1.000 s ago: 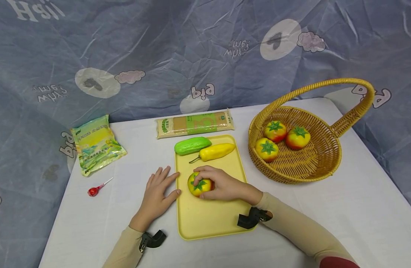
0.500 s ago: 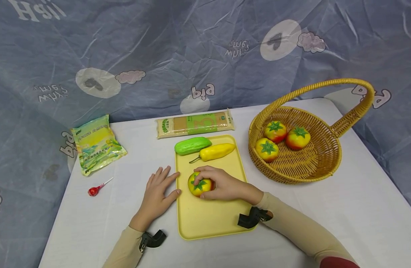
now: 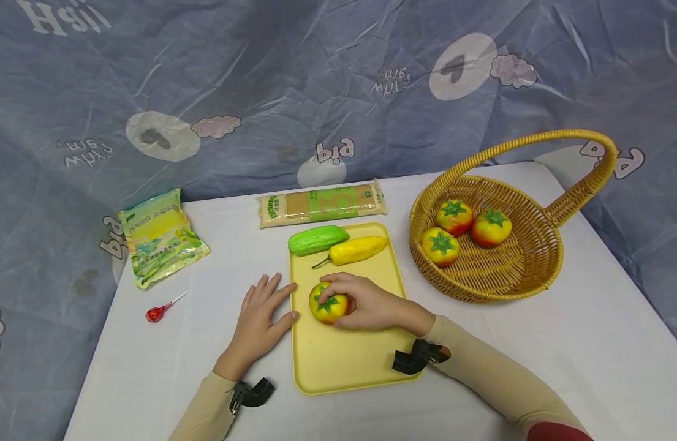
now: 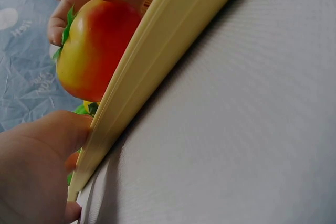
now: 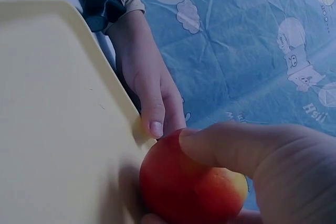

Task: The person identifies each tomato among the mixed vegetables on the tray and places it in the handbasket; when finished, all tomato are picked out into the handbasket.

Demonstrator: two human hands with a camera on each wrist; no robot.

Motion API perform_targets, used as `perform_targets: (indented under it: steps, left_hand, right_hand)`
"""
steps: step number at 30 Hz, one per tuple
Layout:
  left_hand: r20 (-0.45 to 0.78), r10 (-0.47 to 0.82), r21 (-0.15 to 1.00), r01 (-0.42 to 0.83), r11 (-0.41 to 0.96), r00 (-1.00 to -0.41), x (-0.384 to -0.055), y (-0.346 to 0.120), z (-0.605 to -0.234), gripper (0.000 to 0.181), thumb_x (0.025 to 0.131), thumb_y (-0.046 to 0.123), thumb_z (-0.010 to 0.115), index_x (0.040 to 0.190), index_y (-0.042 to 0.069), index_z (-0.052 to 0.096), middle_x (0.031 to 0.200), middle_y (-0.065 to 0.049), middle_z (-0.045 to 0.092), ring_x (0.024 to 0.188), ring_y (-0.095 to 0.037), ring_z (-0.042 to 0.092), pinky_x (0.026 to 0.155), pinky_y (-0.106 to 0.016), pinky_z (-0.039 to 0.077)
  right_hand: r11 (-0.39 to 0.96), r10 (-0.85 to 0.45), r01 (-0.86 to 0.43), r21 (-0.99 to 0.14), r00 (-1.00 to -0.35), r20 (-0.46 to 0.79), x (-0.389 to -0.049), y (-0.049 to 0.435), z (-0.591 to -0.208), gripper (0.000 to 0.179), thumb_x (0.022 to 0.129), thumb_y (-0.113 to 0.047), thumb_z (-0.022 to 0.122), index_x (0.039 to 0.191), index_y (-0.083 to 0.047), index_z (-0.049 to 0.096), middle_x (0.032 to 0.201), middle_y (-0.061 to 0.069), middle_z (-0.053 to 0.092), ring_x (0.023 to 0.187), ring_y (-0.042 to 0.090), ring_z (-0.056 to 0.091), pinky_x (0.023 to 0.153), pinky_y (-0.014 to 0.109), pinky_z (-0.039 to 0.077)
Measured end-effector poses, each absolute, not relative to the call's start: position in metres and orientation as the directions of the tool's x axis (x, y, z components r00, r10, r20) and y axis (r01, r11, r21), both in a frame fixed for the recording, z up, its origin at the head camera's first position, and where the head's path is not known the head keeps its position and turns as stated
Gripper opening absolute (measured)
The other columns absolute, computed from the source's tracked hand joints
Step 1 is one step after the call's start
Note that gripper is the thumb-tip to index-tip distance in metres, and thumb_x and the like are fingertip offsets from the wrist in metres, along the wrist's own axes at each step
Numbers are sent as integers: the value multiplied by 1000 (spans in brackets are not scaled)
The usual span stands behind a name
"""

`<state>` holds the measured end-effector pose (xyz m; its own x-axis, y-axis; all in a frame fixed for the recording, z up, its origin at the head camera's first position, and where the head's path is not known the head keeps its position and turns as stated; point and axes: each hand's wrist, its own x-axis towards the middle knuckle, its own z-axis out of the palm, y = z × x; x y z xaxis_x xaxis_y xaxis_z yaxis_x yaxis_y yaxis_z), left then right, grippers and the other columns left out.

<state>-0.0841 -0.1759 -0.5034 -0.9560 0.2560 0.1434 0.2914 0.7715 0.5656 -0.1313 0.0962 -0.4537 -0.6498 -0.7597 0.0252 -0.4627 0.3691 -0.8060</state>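
A yellow and red toy tomato (image 3: pixel 328 304) with a green leafy top sits on the yellow tray (image 3: pixel 349 361). My right hand (image 3: pixel 366 303) grips it from the right, thumb and fingers curled round its sides, as the right wrist view also shows with the tomato (image 5: pixel 189 182) under the thumb. My left hand (image 3: pixel 263 321) lies with fingers spread at the tray's left edge, thumb and index fingertips right at the rim (image 4: pixel 105 124). Behind the gripped tomato, a green toy cucumber (image 3: pixel 318 240) and a yellow toy pepper (image 3: pixel 357 250) rest at the tray's far end.
Right of the tray stands a wicker basket (image 3: pixel 553 257) with a tall handle, holding three more toy tomatoes (image 3: pixel 491 227). A long noodle packet (image 3: pixel 323 204) lies behind the tray. Farther left are a green-yellow bag (image 3: pixel 163 239) and a red lollipop (image 3: pixel 155 314).
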Motion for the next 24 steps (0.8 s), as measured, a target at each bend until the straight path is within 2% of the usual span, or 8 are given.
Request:
perform_targets:
  steps: [4,7,8,15,20,24]
  left_hand:
    - [143,257,565,293,772,-956,-84,-176,-504,55,93,36,71,143,17,61,161,-18,42,154,-46,27,121,-70,18]
    - [144,257,565,292,772,-956,-84,-176,-504,54,93,35,71,143,17,61,161,-19,42,154,-46,27,121,-70,18]
    - [145,256,565,293,771,-956,-84,-176,-504,54,93,35,71,143,17,61,161,-19,42,154,-46,27,121,-70,18]
    - [154,254,574,296,764,-955,-83,-177,-505,54,92,34,71,143,17,61,160,-19,43,153,-46,27,121,-69,18]
    - [171,257,574,308,759,-951,-83,-177,-506,54,92,33,72,143,17,61,160,-19,43,153,-47,28,120,-70,19]
    - [183,259,576,317,753,-948,-83,-177,-507,54,92,32,72,142,17,61,159,-20,44,152,-48,29,120,-70,19]
  right_hand:
    - [350,-755,-464,-814,-654,49,-130,98,-453,38,81,-9,81,117,-15,69,154,22,48,132,33,58,92,31,58]
    - [329,-749,-460,-825,-659,69,-129,101,-449,38,82,-9,82,118,-14,70,154,23,47,117,28,67,73,23,59]
    - [325,-745,-458,-827,-663,74,-129,102,-448,38,83,-10,82,119,-14,70,154,23,47,113,26,69,71,22,59]
    - [298,-718,-443,-845,-688,108,-128,119,-433,40,83,-10,83,121,-13,71,155,23,47,123,30,65,72,25,61]
    - [320,-664,-440,-839,-736,133,-127,138,-420,40,81,-11,85,119,-14,73,154,20,50,119,29,66,73,29,62]
    - [338,-622,-419,-843,-771,134,-125,155,-409,41,81,-9,85,119,-12,73,153,19,51,128,35,61,75,29,63]
